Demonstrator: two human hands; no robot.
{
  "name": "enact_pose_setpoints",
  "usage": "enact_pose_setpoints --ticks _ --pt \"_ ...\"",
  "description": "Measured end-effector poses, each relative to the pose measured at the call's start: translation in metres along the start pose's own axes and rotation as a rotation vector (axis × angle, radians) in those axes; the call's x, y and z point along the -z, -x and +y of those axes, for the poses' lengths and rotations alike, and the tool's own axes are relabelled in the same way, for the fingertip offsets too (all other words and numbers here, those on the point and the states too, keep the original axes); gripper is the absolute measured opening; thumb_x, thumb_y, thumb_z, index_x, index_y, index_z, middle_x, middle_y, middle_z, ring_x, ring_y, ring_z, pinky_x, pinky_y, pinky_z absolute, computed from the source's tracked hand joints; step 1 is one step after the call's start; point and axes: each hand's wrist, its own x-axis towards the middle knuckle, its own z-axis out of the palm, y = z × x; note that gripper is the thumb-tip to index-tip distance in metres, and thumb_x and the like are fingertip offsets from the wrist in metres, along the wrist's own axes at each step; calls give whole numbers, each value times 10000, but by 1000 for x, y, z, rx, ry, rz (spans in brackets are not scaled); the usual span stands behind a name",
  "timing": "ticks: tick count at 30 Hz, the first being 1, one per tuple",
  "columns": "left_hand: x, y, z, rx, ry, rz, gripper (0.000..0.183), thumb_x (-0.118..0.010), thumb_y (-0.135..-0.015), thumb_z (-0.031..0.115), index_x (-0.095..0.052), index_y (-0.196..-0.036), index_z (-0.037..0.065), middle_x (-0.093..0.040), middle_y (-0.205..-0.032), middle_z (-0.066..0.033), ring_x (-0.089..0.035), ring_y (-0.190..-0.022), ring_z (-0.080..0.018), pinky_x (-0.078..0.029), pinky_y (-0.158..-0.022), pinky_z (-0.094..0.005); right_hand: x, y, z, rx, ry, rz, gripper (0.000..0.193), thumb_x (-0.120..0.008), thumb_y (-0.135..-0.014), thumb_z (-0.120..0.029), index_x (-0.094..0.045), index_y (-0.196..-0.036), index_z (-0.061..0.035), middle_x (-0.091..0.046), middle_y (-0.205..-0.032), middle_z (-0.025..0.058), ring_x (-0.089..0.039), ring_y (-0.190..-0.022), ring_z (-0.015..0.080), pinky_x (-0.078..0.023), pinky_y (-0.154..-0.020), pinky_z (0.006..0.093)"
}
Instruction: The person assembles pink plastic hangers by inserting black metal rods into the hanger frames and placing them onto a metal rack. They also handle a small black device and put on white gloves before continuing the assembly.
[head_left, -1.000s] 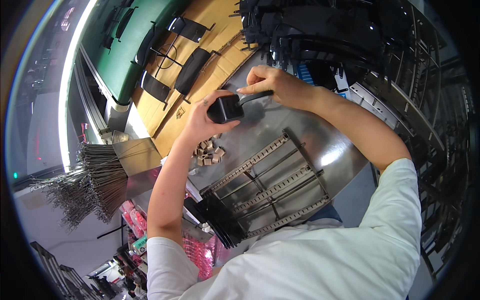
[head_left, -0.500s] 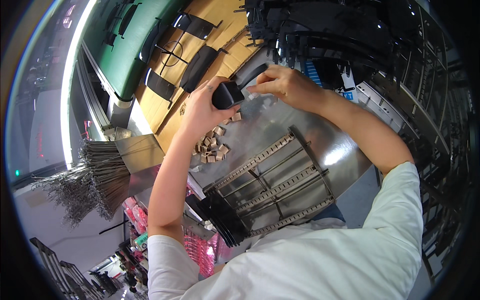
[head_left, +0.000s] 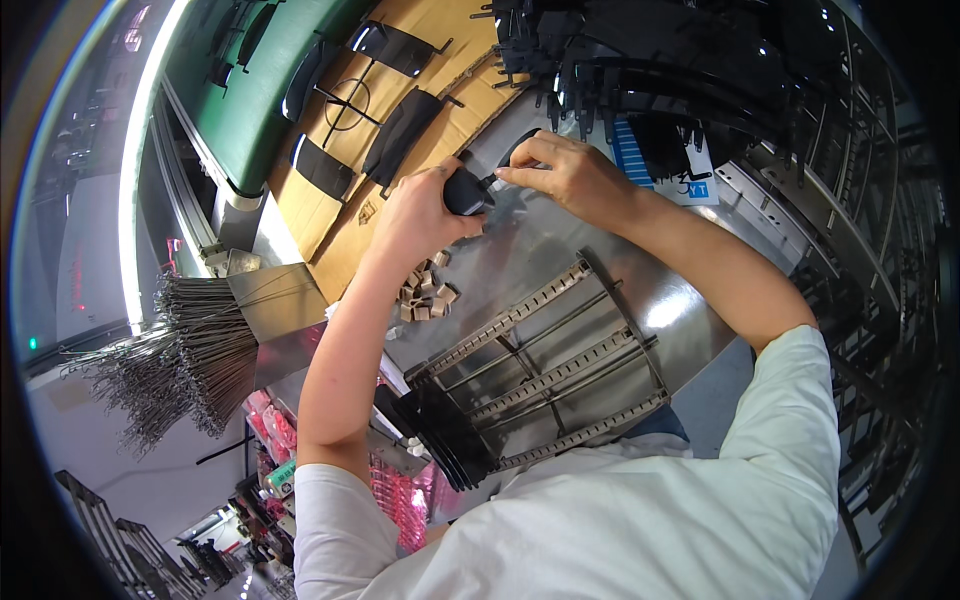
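Note:
Over the metal tabletop, my left hand (head_left: 412, 210) is closed around a black block-like part (head_left: 466, 193) with a rounded face. Just right of it, my right hand (head_left: 572, 178) pinches a black curved piece (head_left: 512, 152), mostly hidden by the fingers. The near end of that piece is close to the block; I cannot tell whether the two touch. Below my left hand lies a pile of small tan clips (head_left: 428, 295). Nearer to me stands a slotted metal rack (head_left: 545, 370), with several black plates (head_left: 440, 440) stacked at its left end.
On the cardboard (head_left: 440, 135) at the back lie several black curved panels (head_left: 322, 165). More glossy black parts (head_left: 640, 70) are heaped at the back right, beside a blue-and-white sheet (head_left: 690, 180). Bundled metal wire hooks (head_left: 190, 340) stick out at the left.
Both hands have shifted slightly: the left to the right with the block, the right a little left with the curved piece. The block has turned slightly, and less of the curved piece shows.

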Motion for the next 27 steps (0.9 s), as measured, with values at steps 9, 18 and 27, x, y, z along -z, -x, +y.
enact_pose_setpoints --ticks 9,18,27 --pt "-4 -7 2 -29 35 -27 597 -899 -647 259 -664 -1134 7 -714 -828 -192 -730 -807 -331 -548 -769 -398 -2 2 6 -50 -117 27 407 -714 -736 106 -770 -1107 -54 -662 -977 69 -674 -910 243 -583 -773 337" --pt "-6 -7 2 -82 80 -14 599 -895 -646 250 -658 -1136 -1 -695 -819 -175 -709 -767 -308 -546 -765 -375 5 -4 -2 -27 -18 -4 354 -691 -770 79 -769 -1090 -52 -651 -942 68 -669 -902 251 -574 -760 357" --pt "-6 -9 5 -116 40 -14 577 -891 -648 227 -662 -1128 2 -691 -798 -160 -703 -738 -273 -545 -740 -361 2 -1 1 -89 -118 -20 384 -686 -746 120 -772 -1087 -36 -660 -934 82 -671 -883 257 -568 -765 351"
